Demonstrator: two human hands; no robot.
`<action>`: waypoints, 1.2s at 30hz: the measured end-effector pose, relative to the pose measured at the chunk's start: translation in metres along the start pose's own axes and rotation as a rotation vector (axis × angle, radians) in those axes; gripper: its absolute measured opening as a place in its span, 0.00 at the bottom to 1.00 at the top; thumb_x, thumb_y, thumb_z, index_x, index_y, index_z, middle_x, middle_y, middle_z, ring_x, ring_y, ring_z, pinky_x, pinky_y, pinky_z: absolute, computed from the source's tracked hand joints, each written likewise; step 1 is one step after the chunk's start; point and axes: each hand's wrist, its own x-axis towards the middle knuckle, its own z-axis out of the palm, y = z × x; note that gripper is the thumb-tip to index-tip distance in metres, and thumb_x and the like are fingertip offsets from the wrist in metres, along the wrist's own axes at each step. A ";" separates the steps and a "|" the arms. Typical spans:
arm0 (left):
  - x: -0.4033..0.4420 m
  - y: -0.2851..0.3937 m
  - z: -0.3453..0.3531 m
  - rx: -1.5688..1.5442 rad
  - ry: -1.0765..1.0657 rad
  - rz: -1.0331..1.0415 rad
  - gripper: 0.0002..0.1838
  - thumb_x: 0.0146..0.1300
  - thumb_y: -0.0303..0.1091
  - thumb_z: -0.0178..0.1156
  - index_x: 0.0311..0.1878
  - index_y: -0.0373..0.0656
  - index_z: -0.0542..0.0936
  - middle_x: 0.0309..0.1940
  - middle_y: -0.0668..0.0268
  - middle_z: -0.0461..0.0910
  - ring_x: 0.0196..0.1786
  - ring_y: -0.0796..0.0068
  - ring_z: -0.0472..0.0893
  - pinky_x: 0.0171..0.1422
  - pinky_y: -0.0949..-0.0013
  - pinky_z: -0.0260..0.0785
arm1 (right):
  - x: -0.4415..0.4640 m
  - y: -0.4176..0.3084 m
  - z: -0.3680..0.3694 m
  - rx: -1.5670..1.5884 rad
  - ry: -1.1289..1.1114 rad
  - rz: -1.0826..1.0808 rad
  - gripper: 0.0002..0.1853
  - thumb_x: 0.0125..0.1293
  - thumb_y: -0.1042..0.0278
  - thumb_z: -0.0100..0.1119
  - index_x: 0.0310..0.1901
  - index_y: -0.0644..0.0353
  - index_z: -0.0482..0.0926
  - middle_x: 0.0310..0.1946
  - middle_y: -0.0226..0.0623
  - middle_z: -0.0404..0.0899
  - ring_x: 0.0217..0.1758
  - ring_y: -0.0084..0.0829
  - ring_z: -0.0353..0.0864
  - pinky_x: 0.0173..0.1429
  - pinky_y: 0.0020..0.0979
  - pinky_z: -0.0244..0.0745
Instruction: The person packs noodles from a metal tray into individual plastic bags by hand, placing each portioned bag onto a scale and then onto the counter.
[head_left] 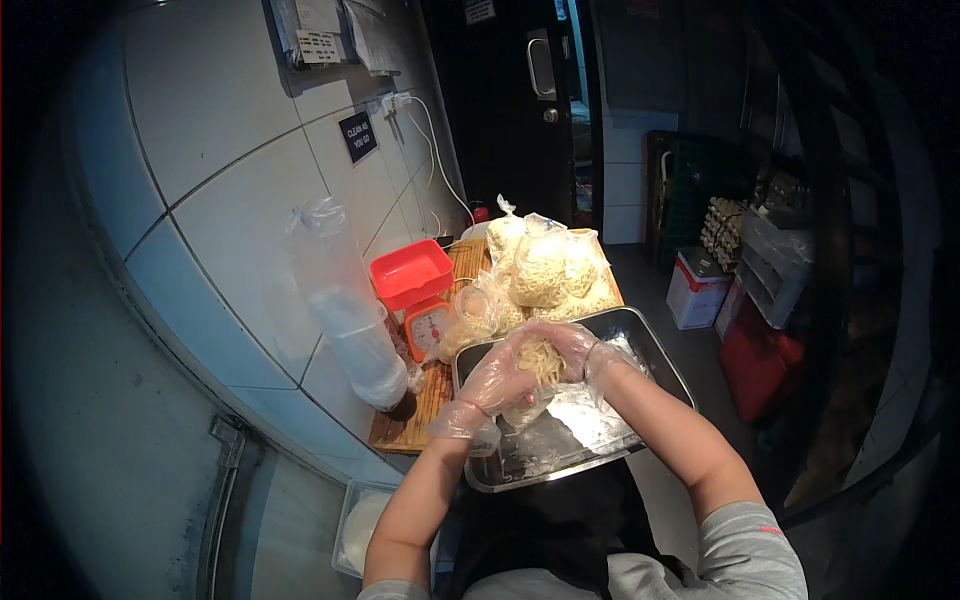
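Note:
Both my hands wear clear plastic gloves and meet above a metal tray (650, 385). Between them is a clump of pale noodles (541, 362), with what looks like a clear plastic bag (530, 408) hanging beneath. My left hand (498, 378) curls around the clump from the left, and my right hand (568, 345) closes on it from the right. Some fingertips are hidden behind the noodles. Just beyond the tray lie several bags of noodles (540, 268), heaped on the wooden table (400, 432).
Left of the tray stands an orange dial scale (430, 328) with a red pan (412, 275). A roll of clear plastic bags (350, 330) stands against the tiled wall. On the floor at right are a white box (697, 290), a red container (757, 365) and stacked egg trays (722, 232).

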 end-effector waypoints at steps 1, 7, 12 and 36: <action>0.002 -0.008 0.000 0.049 0.040 -0.004 0.42 0.53 0.21 0.56 0.74 0.29 0.54 0.62 0.55 0.69 0.32 0.80 0.77 0.36 0.75 0.73 | 0.002 -0.001 0.000 -0.017 0.026 0.026 0.17 0.71 0.62 0.55 0.54 0.65 0.73 0.42 0.44 0.81 0.43 0.38 0.85 0.41 0.40 0.85; 0.004 -0.021 -0.014 -0.101 0.086 -0.057 0.43 0.51 0.19 0.56 0.73 0.25 0.52 0.63 0.53 0.69 0.31 0.80 0.77 0.35 0.75 0.73 | -0.024 -0.038 0.035 -0.271 0.023 0.139 0.21 0.70 0.54 0.56 0.53 0.64 0.73 0.46 0.48 0.79 0.44 0.43 0.84 0.48 0.46 0.84; 0.004 -0.018 -0.026 -0.047 0.158 -0.145 0.42 0.51 0.18 0.56 0.72 0.27 0.55 0.61 0.53 0.71 0.28 0.80 0.77 0.33 0.76 0.72 | -0.040 -0.058 0.019 -0.256 -0.088 -0.028 0.24 0.67 0.58 0.61 0.58 0.66 0.72 0.56 0.53 0.74 0.51 0.46 0.82 0.53 0.45 0.83; 0.132 0.102 -0.241 0.970 0.739 0.165 0.20 0.48 0.19 0.48 0.40 0.43 0.87 0.21 0.59 0.82 0.25 0.71 0.83 0.31 0.65 0.75 | -0.054 0.045 -0.063 -0.494 0.179 0.103 0.19 0.65 0.54 0.64 0.51 0.57 0.77 0.45 0.29 0.80 0.42 0.21 0.81 0.40 0.25 0.78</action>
